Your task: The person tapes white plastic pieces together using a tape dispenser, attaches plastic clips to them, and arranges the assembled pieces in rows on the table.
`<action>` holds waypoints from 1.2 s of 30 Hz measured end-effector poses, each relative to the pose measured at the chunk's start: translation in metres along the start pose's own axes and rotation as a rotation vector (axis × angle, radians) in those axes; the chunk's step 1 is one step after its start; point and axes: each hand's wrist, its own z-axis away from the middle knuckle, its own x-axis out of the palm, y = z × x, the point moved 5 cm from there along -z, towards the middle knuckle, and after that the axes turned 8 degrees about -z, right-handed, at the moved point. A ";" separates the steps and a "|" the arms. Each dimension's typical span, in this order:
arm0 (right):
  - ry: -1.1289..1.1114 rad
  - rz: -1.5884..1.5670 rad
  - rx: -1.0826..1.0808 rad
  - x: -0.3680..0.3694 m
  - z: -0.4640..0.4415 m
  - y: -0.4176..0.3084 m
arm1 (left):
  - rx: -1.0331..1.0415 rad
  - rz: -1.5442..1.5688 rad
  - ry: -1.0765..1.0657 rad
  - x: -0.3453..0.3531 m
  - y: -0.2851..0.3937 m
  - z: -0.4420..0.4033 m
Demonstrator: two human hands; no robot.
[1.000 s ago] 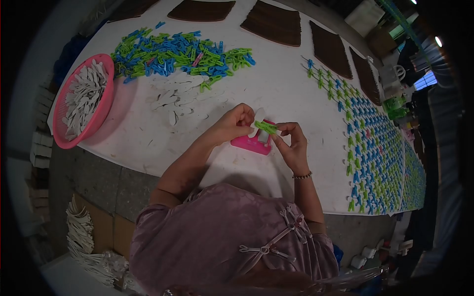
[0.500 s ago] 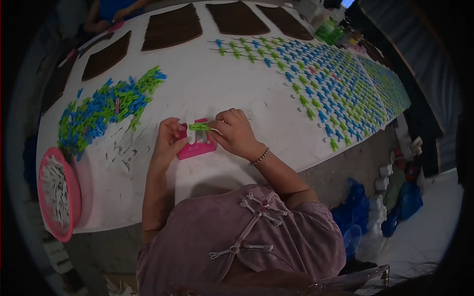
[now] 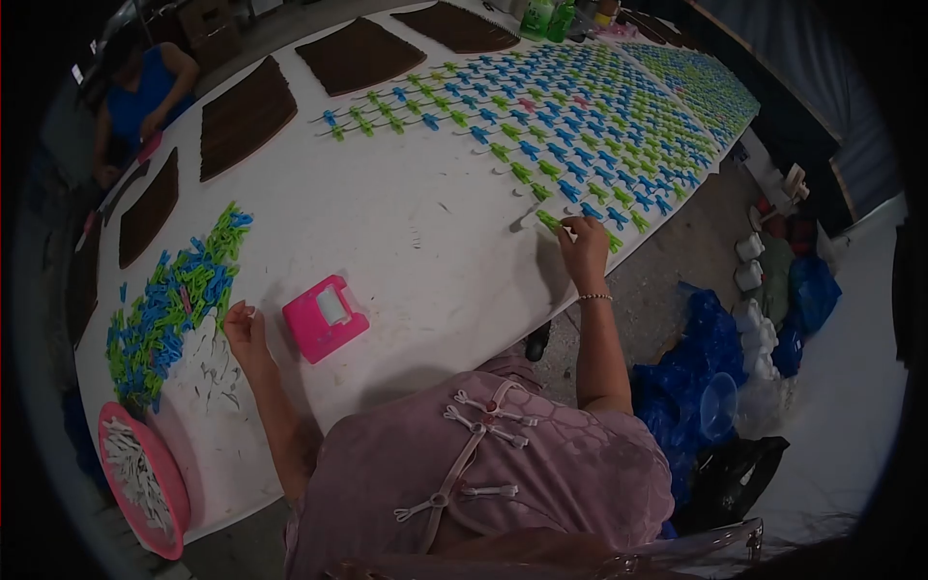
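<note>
My right hand (image 3: pixel 583 253) pinches a green clothes peg (image 3: pixel 548 220) at the near end of the laid-out rows of green and blue pegs (image 3: pixel 570 145). My left hand (image 3: pixel 246 333) hovers beside the loose pile of green and blue pegs (image 3: pixel 184 300), with its fingers curled together. Whatever those fingers hold, if anything, is too small to make out. Between my hands, a pink device (image 3: pixel 327 319) with a pale window stands on the white table, touched by neither hand. Loose white pieces (image 3: pixel 211 367) lie just left of my left hand.
A pink basin (image 3: pixel 143 483) full of white pieces stands at the table's left edge. Dark brown mats (image 3: pixel 248 118) line the far side, where a person in blue (image 3: pixel 145 101) sits. Green bottles (image 3: pixel 548 19) stand at the back. Blue bags (image 3: pixel 686 358) lie on the floor at right.
My right hand has moved right, away from the pink device, carrying the green peg to the rows. My left hand has let go of the device and moved left. The view has turned.
</note>
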 end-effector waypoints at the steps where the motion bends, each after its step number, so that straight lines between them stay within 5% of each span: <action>1: 0.003 0.001 0.005 -0.003 -0.002 0.009 | 0.001 -0.001 -0.006 -0.001 -0.002 -0.001; 36: 0.011 0.230 0.096 -0.006 -0.017 0.035 | 0.017 -0.059 0.086 -0.016 -0.009 -0.007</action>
